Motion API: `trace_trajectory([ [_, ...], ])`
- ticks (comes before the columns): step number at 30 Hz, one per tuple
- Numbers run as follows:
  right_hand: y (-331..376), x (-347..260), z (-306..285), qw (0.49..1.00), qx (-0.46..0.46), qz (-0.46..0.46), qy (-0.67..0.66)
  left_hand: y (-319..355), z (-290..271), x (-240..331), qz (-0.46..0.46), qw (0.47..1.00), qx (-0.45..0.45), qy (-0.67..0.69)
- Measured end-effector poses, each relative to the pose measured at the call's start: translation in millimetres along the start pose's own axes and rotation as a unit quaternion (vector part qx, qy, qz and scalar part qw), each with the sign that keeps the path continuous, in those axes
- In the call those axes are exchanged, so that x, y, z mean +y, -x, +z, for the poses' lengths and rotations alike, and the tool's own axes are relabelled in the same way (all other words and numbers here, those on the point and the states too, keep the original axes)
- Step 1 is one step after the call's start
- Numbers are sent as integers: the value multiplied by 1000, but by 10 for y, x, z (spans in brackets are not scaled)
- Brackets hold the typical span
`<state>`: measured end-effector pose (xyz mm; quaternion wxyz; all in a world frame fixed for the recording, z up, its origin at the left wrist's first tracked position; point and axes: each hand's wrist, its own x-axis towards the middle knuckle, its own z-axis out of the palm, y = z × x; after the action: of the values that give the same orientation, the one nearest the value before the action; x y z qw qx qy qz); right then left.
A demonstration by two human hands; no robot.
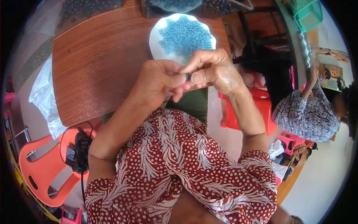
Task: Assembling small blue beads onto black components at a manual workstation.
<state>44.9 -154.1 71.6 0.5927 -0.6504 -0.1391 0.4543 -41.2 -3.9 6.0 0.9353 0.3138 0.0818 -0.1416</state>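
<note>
Head view, hands [188,76] pinched together, above plate [158,41]

Blue beads [185,35] are lying on a white plate [158,44]. The table [97,63] is showing brown wood grain. The blouse [179,168] is displaying red with white dots and fronds.

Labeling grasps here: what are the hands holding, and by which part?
The left hand and right hand meet fingertip to fingertip, pinching something small and dark between them, above the plate of blue beads. What it is, and which part is gripped, cannot be told.
</note>
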Motion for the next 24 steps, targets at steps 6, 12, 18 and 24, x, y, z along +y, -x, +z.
trace_trajectory([
  [6, 124, 141, 137, 995, 18, -68, 76, 141, 52, -86, -10, 1000, 23, -17],
  [12, 148, 156, 292, 992, 5, -126, 20, 242, 44, 101, -15, 996, 52, -78],
  [18, 159, 28, 15, 951, 161, -232, 126, 386, 222, 932, 192, 922, 139, -305],
  [24, -14, 406, -389, 920, 203, -230, 242, 130, -291, 2148, 327, 796, 239, -450],
])
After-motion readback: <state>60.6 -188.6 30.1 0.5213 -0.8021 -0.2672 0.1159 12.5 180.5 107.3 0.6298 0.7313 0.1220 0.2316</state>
